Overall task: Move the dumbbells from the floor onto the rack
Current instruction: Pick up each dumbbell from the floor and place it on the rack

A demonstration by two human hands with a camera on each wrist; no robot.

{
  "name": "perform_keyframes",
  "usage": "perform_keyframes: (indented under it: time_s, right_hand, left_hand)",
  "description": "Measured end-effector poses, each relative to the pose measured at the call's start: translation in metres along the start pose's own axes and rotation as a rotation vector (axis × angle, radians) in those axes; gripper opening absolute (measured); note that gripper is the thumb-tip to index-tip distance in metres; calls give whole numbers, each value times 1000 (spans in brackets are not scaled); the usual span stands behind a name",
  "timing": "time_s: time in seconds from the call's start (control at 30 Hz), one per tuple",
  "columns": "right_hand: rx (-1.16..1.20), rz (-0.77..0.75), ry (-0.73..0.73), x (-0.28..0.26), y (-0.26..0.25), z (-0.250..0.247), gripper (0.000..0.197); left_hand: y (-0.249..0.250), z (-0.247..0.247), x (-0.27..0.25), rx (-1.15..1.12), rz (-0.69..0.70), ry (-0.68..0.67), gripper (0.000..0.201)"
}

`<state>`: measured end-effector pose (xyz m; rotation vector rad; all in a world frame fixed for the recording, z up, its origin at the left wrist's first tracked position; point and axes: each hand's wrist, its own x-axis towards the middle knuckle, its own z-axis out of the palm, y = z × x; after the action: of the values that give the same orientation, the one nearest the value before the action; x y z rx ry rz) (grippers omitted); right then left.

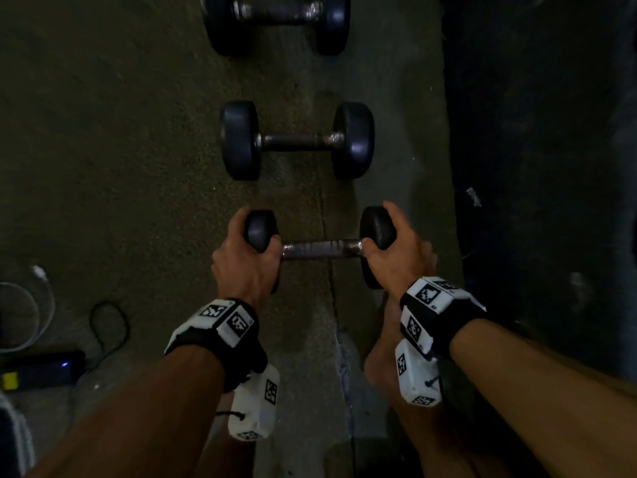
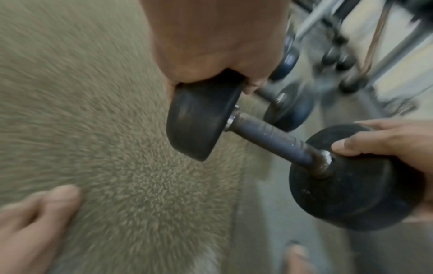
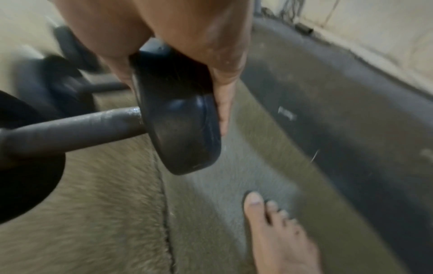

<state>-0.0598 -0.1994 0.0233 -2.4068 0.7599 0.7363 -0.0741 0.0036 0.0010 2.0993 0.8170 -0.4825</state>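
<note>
Where head view crops, rack [image 2: 365, 37] visible

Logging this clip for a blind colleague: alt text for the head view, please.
Both hands grip one dumbbell by its ends, left hand on the left weight, right hand on the right. Two more dumbbells lie ahead on the floor.

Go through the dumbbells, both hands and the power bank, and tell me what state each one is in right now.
Nearest dumbbell: held by its two end weights, apparently off the floor.
Middle dumbbell: lying on the floor, untouched.
Far dumbbell: on the floor, partly cut off by the picture edge.
Left hand: grip curled round the left end weight.
Right hand: grip curled round the right end weight.
Power bank: on the floor, small blue light on.
</note>
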Motion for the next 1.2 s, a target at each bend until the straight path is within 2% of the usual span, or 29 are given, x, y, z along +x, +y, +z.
perform_keyframes:
  time_s: [0.17, 0.27, 0.37, 0.47, 0.57, 0.73, 0.9, 1.0, 1.07, 1.2]
  right_hand:
    - [-32, -56, -9, -93, -51, -97, 73]
    - [-17, -138, 84, -166, -94, -181, 71]
    - [39, -254, 189, -237, -140, -271, 70]
    - [107, -387, 379, -304, -186, -359, 70]
    - [230, -531, 628, -370, -226, -441, 70]
    - [490, -772, 1008, -478, -261, -550, 66]
    - [683, -981, 1412, -566, -267, -619, 63]
    - [734, -1034, 1640, -609, -263, -649, 59]
    - [703, -1026, 1780, -632, -256, -670, 59]
    - [622, -945, 1944, -671, -231, -710, 59]
  left_hand:
    - [61, -90, -82, -82, 71, 77, 61]
    - [126, -165, -143, -119, 147, 130, 62]
    - [203, -246, -203, -178, 307, 212, 61]
    - [283, -323, -255, -254, 509, 316, 61]
    - [363, -394, -304, -337, 755, 454, 62]
    - [461, -491, -400, -535, 1128, 640, 62]
    - [520, -551, -482, -762, 1501, 764, 59]
    - [553, -571, -520, -872, 1665, 785, 56]
    - [575, -578, -544, -932, 1728, 749, 54]
    - [616, -573, -590, -1007, 1828, 612, 52]
